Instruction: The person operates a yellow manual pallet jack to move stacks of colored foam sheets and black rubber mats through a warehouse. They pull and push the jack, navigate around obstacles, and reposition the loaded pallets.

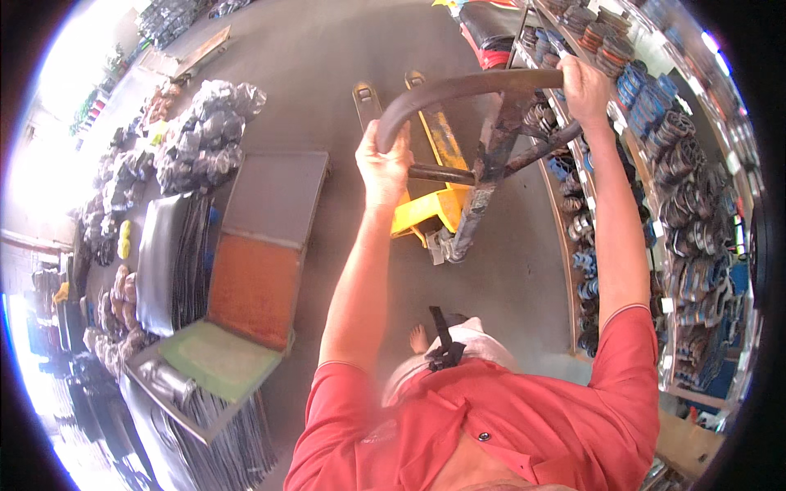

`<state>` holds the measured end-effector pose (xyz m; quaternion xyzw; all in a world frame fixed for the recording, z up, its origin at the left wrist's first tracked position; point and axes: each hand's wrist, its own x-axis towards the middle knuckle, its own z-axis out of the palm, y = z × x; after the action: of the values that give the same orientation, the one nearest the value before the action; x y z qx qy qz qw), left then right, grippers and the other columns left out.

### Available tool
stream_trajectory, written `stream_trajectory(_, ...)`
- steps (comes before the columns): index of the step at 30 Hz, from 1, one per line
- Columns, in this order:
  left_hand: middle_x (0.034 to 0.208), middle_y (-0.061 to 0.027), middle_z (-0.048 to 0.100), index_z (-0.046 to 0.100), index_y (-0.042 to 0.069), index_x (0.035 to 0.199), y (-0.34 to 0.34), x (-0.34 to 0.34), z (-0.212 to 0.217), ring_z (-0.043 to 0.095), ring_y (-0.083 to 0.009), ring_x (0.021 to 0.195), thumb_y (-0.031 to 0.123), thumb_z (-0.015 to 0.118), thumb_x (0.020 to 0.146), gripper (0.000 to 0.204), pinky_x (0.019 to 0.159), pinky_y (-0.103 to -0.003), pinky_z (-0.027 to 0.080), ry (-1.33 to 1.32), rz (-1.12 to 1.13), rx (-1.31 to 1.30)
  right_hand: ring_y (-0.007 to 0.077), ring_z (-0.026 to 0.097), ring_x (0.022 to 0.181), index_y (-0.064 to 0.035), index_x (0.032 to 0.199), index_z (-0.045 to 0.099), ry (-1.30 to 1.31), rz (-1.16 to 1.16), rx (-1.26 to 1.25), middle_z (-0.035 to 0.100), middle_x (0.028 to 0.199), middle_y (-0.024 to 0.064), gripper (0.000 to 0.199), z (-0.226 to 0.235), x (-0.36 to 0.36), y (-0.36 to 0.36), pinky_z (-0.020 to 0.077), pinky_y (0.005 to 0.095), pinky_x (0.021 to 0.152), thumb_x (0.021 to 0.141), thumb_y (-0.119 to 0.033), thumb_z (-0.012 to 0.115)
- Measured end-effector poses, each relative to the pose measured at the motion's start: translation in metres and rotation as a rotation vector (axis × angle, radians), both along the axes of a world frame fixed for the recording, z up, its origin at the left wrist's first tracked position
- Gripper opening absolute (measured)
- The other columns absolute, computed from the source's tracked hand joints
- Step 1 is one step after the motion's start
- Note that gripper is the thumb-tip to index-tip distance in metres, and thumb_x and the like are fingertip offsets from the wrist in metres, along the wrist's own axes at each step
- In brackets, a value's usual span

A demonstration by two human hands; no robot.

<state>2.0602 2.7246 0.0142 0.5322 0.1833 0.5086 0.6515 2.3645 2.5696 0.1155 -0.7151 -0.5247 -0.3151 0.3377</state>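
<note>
Both my arms reach forward to the dark, rounded loop handle (483,84) of a yellow pallet jack (432,211). My left hand (385,164) is closed round the left side of the loop. Higher up and to the right, my right hand (585,88) grips the loop's right corner. A worn dark shaft (479,209) runs from the handle down to the jack's base. Beyond it two forks (440,131) point away over the grey floor; nothing lies on the parts of them that show.
Along the right stands a shelf rack (671,213) packed with dark, blue and brown pieces. On the left a hinged panel frame (262,245) lies beside stacked black sheets (176,262) and plastic-wrapped bundles (205,135). A red object with a dark top (491,37) is ahead.
</note>
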Motion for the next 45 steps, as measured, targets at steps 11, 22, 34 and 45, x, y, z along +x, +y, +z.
stream_trajectory(11, 0.066, 0.0048, 0.053, 0.064, 0.005, 0.098, 0.321, 0.177, 0.0, 0.047, -0.0044, 0.053, 0.015, 0.072, 0.095, 0.013, 0.047, -0.023, 0.038, 0.023, 0.13, 0.006, 0.0402, 0.066, 0.066, -0.0094, 0.073, 0.068, 0.02, 0.008, 0.099, 0.066, 0.07, 0.0188, 0.041, 0.002, 0.182, 0.348, 0.0518, 0.051, 0.061, 0.095, -0.037, 0.046)
stream_trajectory(22, 0.063, 0.0025, 0.051, 0.063, 0.003, 0.097, 0.659, 0.351, -0.009, 0.046, -0.006, 0.05, 0.014, 0.066, 0.098, 0.012, 0.047, -0.024, 0.041, -0.052, 0.102, 0.072, 0.039, 0.065, 0.069, -0.0066, 0.065, 0.061, -0.055, -0.083, 0.047, 0.067, 0.073, 0.0162, 0.038, 0.008, 0.34, 0.67, 0.0511, 0.0496, 0.06, 0.092, -0.027, 0.045)
stream_trajectory(34, 0.059, 0.003, 0.05, 0.062, 0.007, 0.095, 0.995, 0.498, 0.01, 0.048, -0.0069, 0.051, 0.02, 0.068, 0.098, 0.015, 0.048, -0.024, 0.04, 0.07, 0.164, 0.096, 0.0396, 0.064, 0.071, -0.0103, 0.067, 0.062, 0.095, 0.037, -0.01, 0.067, 0.072, 0.0144, 0.035, 0.023, 0.491, 1.03, 0.0502, 0.0514, 0.064, 0.088, -0.032, 0.045)
stream_trajectory(45, 0.063, -0.0001, 0.052, 0.062, 0.0, 0.102, 1.303, 0.63, 0.006, 0.047, -0.0085, 0.052, 0.011, 0.061, 0.1, 0.01, 0.05, -0.026, 0.045, 0.027, 0.129, 0.104, 0.0401, 0.062, 0.068, -0.0112, 0.063, 0.059, 0.019, 0.036, -0.082, 0.067, 0.071, 0.013, 0.031, 0.021, 0.65, 1.368, 0.0483, 0.0502, 0.06, 0.084, -0.029, 0.048)
